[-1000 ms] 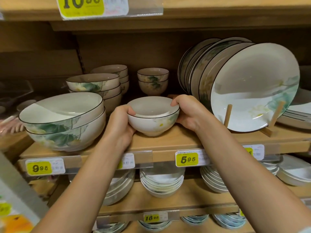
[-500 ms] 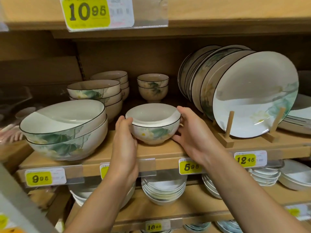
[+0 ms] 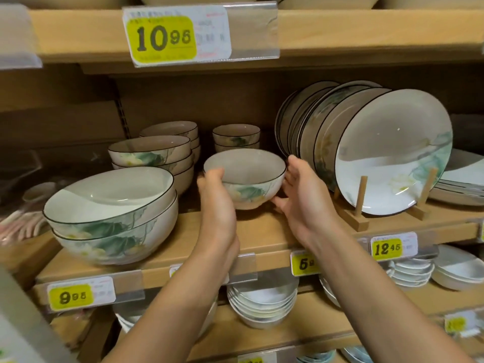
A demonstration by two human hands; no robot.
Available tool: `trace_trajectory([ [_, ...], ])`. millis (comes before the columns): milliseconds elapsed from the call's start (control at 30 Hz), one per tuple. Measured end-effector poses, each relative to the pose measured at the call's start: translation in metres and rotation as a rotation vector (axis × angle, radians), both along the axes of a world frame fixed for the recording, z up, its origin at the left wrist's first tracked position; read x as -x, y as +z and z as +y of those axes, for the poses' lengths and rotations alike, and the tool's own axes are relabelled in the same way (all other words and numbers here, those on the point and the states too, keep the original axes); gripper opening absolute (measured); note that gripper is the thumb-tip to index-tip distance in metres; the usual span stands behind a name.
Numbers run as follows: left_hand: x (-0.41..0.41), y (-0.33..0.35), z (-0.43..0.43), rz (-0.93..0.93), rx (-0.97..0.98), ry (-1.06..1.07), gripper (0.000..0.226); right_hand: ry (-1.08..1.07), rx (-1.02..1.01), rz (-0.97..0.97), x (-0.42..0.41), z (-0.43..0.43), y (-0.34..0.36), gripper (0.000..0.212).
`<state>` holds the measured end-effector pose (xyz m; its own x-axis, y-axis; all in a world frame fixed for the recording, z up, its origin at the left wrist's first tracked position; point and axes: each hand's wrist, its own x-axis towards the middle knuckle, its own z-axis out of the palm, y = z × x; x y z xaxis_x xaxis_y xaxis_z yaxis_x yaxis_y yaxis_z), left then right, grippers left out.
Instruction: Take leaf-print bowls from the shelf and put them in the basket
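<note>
A small leaf-print bowl (image 3: 248, 171) with a dark rim and a green leaf on its side is at the middle of the wooden shelf (image 3: 264, 231), its foot at or just above the board. My left hand (image 3: 217, 205) grips its left side, thumb over the rim. My right hand (image 3: 303, 197) is against its right side with fingers nearly straight and the thumb near the foot. No basket is in view.
Two big leaf-print bowls (image 3: 110, 205) are stacked to the left, with medium bowls (image 3: 152, 153) and small bowls (image 3: 235, 134) behind. Upright plates (image 3: 387, 158) lean on a wooden stand at right. White dishes (image 3: 262, 302) fill the shelf below.
The bowl has gone from the shelf's front edge back and slightly up, turning its leaf print toward me. My right hand's fingers have come off the rim and straightened.
</note>
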<state>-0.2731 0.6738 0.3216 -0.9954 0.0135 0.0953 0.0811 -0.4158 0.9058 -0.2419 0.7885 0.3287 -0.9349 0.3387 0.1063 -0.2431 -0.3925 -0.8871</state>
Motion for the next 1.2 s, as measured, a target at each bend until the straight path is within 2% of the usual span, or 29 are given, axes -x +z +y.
trace_trajectory([
  [233,0.077,0.063,0.038,-0.085,-0.040,0.196,0.053,-0.160,0.059,-0.031,0.072,0.005,0.056,0.012],
  [367,0.104,0.074,0.052,0.056,-0.096,0.236,0.048,-0.160,-0.008,-0.018,0.126,0.003,0.077,0.027],
  [500,0.136,0.082,0.060,0.084,-0.126,0.236,0.044,-0.242,-0.064,-0.018,0.170,-0.001,0.079,0.045],
  [633,0.168,0.076,0.064,0.111,-0.060,0.181,0.050,-0.286,-0.081,0.049,0.200,0.004,0.079,0.051],
  [833,0.203,0.065,0.069,0.097,-0.060,0.158,0.054,-0.318,-0.114,0.139,0.236,0.016,0.070,0.054],
  [1033,0.225,0.058,0.070,0.100,-0.049,0.224,0.046,-0.394,-0.283,0.098,0.256,0.011,0.055,0.051],
  [1133,0.231,0.051,0.071,0.099,-0.045,0.233,0.044,-0.467,-0.414,0.052,0.261,0.012,0.053,0.054],
  [1200,0.232,0.047,0.072,0.083,-0.019,0.220,0.046,-0.484,-0.430,0.013,0.264,0.015,0.050,0.057],
])
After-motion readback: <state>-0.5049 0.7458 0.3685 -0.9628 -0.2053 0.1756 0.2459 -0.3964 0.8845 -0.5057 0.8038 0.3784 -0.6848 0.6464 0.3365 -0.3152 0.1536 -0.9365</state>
